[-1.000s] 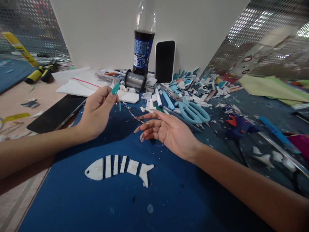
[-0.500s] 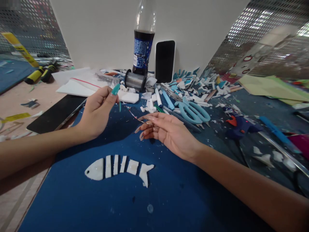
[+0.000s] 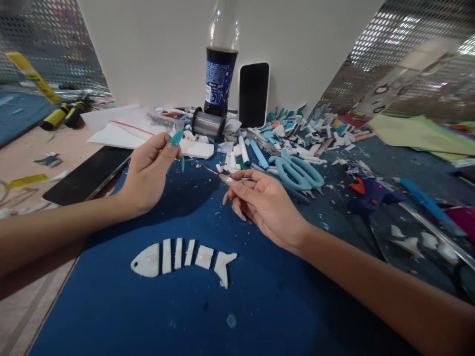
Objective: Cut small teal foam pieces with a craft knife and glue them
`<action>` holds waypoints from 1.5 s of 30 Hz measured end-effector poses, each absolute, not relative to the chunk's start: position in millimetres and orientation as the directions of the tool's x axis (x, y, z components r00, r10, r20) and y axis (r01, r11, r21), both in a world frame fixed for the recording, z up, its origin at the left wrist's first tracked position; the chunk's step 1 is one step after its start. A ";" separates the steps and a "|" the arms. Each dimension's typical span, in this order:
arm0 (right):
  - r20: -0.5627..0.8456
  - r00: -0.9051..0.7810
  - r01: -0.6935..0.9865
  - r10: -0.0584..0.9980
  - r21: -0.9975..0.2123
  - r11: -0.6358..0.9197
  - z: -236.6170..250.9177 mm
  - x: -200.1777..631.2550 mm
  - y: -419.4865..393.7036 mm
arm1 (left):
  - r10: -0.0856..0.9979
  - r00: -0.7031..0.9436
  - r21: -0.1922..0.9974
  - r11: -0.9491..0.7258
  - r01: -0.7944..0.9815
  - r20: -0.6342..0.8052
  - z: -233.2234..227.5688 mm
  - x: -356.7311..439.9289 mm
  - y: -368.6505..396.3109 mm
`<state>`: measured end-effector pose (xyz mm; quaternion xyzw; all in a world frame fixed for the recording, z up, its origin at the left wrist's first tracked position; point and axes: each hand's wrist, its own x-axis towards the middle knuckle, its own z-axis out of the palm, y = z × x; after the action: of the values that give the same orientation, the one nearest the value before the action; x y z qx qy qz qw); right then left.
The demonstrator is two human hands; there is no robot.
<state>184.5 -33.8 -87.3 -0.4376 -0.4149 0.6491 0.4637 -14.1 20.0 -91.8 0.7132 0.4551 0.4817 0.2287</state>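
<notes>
Between the thumb and fingers of my left hand (image 3: 146,173) is a small teal piece (image 3: 177,137) with pointed ends; its middle is hidden by the fingers. My right hand (image 3: 265,202), thumb and forefinger pinched together, grips a thin thread (image 3: 211,170) that runs towards the left hand. Where the thread meets the teal piece I cannot make out. Below both hands, white fish-shaped pieces lie in a row on the blue mat (image 3: 148,316): a head (image 3: 146,260), several narrow strips, and a tail (image 3: 223,264).
Behind the hands stand a cola bottle (image 3: 218,74), a line spool (image 3: 208,123) and an upright phone (image 3: 254,94). Light-blue scissors (image 3: 297,170) lie beside white and blue scraps. A dark phone (image 3: 89,175) is at left, a glue gun (image 3: 373,193) at right.
My right hand has turned and closed its thumb and forefinger on the thread, with its other fingers curling lower. My left hand stays nearly in place with the teal piece.
</notes>
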 end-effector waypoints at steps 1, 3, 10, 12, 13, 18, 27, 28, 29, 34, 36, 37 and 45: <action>-0.174 -0.174 -0.228 0.969 -0.950 -0.212 -87.4 184.7 -33.8 | 0.867 0.121 0.761 -0.485 0.432 0.484 -91.9 -14.1 20.2; -0.147 -0.134 -0.183 0.980 -0.968 -0.170 -87.4 185.1 -34.0 | 0.856 0.118 0.751 -0.500 0.432 0.503 -91.8 -13.9 20.3; 0.002 0.066 0.001 0.998 -1.000 0.002 -88.6 188.9 -32.2 | 0.858 0.139 0.730 -0.496 0.470 0.494 -90.9 -15.1 17.3; 0.068 0.115 0.043 0.991 -0.997 0.063 -88.8 190.8 -31.7 | 0.842 0.166 0.703 -0.523 0.483 0.512 -90.8 -15.0 16.1; 0.099 0.135 0.064 0.986 -0.994 0.091 -88.6 191.6 -31.8 | 0.826 0.191 0.677 -0.549 0.490 0.531 -90.8 -14.7 15.7; 0.256 0.198 0.165 0.946 -0.960 0.225 -85.4 194.0 -34.5 | 0.739 0.391 0.526 -0.669 0.525 0.549 -90.9 -12.6 15.4; 0.379 0.149 0.319 0.913 -0.893 0.318 -64.1 203.9 -33.2 | 0.705 0.434 0.457 -0.701 0.547 0.561 -90.6 -13.1 12.7; 0.390 0.145 0.333 0.909 -0.885 0.326 -60.3 205.5 -32.5 | 0.705 0.414 0.470 -0.699 0.539 0.575 -90.8 -13.7 12.7; 0.403 0.143 0.345 0.904 -0.876 0.336 -56.9 206.9 -31.6 | 0.709 0.386 0.489 -0.694 0.528 0.590 -91.0 -14.3 12.7; 0.449 0.140 0.370 0.882 -0.850 0.374 -52.5 213.8 -22.1 | 0.790 0.246 0.622 -0.600 0.504 0.562 -92.6 -16.1 15.0; 0.447 0.132 0.360 0.885 -0.853 0.377 -53.6 217.0 -17.5 | 0.827 0.189 0.675 -0.545 0.497 0.529 -93.2 -15.8 16.2; 0.447 0.131 0.359 0.885 -0.853 0.378 -53.6 218.5 -15.6 | 0.839 0.170 0.694 -0.527 0.491 0.517 -93.3 -15.4 16.7; 0.511 0.125 0.390 0.850 -0.814 0.431 -34.7 220.9 -18.0 | 0.733 0.321 0.565 -0.672 0.479 0.600 -91.7 -15.0 16.5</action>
<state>220.9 -18.0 -34.7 -0.4927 -0.6292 0.2037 0.5656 -15.0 16.5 -91.7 0.7999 0.3789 0.4427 0.1435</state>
